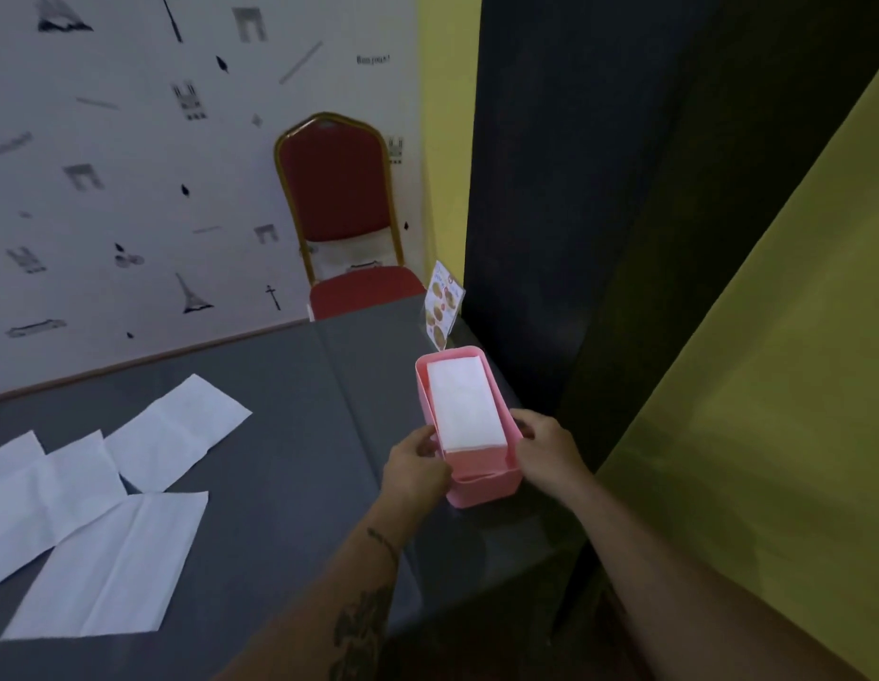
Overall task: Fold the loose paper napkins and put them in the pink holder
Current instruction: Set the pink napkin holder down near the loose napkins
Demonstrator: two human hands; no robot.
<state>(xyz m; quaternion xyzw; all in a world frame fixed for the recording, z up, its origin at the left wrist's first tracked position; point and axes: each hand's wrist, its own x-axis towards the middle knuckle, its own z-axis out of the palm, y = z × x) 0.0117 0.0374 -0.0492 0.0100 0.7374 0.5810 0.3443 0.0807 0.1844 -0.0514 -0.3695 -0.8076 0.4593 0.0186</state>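
My pink holder (482, 484) stands near the far right corner of the dark grey surface (280, 435), close to its right edge. Inside it lies a folded white napkin (464, 403), flat and long, filling most of the far part of the holder, while the near end shows a bare pink floor. My left hand (415, 466) rests against the holder's left wall, its fingers curled at the near left corner of the napkin; I cannot tell whether they pinch the paper or only touch it. My right hand (545, 447) is wrapped over the holder's right wall, gripping the rim near the napkin's near right corner. Four loose napkins (133, 484) lie unfolded and flat toward the left edge of the surface, overlapping one another, well apart from the holder. A small menu card (443, 304) stands upright at the far right corner, just behind the holder. A red chair (337, 189) stands beyond the far edge.
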